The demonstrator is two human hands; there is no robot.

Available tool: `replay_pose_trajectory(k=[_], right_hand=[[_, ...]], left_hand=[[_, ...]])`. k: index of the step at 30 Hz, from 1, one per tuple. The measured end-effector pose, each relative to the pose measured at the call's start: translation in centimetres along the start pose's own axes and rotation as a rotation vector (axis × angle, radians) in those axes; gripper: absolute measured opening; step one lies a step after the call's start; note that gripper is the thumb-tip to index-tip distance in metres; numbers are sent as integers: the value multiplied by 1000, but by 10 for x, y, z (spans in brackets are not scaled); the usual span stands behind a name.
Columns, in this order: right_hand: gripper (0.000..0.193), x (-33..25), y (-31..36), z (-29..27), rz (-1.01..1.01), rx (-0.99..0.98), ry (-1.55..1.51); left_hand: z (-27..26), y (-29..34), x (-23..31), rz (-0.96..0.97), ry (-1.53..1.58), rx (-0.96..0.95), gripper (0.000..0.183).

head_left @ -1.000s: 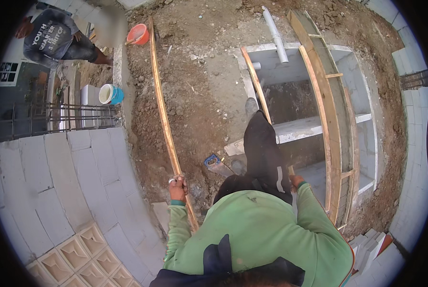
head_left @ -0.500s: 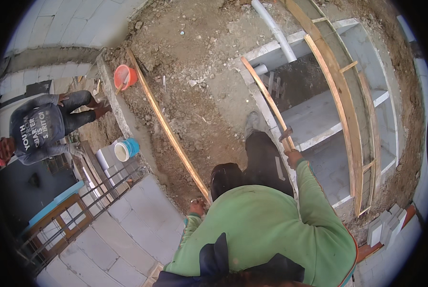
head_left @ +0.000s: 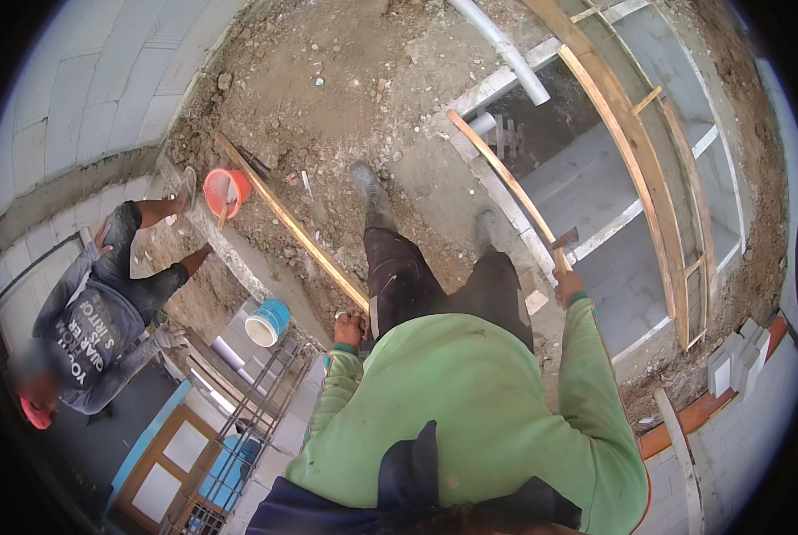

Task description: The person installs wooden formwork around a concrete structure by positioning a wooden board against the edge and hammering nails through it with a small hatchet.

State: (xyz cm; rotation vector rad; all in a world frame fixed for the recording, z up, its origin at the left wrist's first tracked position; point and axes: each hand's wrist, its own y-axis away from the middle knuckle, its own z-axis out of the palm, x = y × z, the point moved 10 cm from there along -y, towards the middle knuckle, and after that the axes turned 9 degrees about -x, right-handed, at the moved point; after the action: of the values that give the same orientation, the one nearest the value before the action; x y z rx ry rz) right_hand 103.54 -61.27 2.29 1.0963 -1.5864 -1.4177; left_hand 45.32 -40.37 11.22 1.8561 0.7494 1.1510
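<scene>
In my right hand (head_left: 568, 287) I grip a hammer (head_left: 565, 241) by its wooden handle, its dark metal head pointing away from me. It is held beside the near end of a narrow wooden strip (head_left: 510, 178) along the pit's edge. My left hand (head_left: 350, 330) is closed low at my left side, against the near end of a long wooden batten (head_left: 296, 227). A small pale bit shows at its fingers, but what they hold is unclear. My trousers and dusty boots (head_left: 369, 185) show between the two hands.
Right of me lies a block-walled pit (head_left: 586, 169) with timber formwork (head_left: 635, 169) and a grey pipe (head_left: 506, 53) across its edge. Left are an orange bucket (head_left: 227, 192), a blue-and-white bucket (head_left: 268, 323), a rebar cage (head_left: 261, 392) and a seated co-worker (head_left: 105, 330).
The view has turned and shifted; a second boot now shows. The hammer has moved away from the strip, to the right. My left hand sits farther forward beside the batten. The co-worker's legs have spread.
</scene>
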Motion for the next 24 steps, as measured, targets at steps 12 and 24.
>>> replay_pose_trajectory(k=[12, 24], right_hand=[[36, 137, 52, 230, 144, 18, -237], [42, -150, 22, 425, -104, 16, -252]], left_hand=[[-257, -261, 199, 40, -422, -97, 22], [25, -313, 661, 639, -1271, -392, 25]])
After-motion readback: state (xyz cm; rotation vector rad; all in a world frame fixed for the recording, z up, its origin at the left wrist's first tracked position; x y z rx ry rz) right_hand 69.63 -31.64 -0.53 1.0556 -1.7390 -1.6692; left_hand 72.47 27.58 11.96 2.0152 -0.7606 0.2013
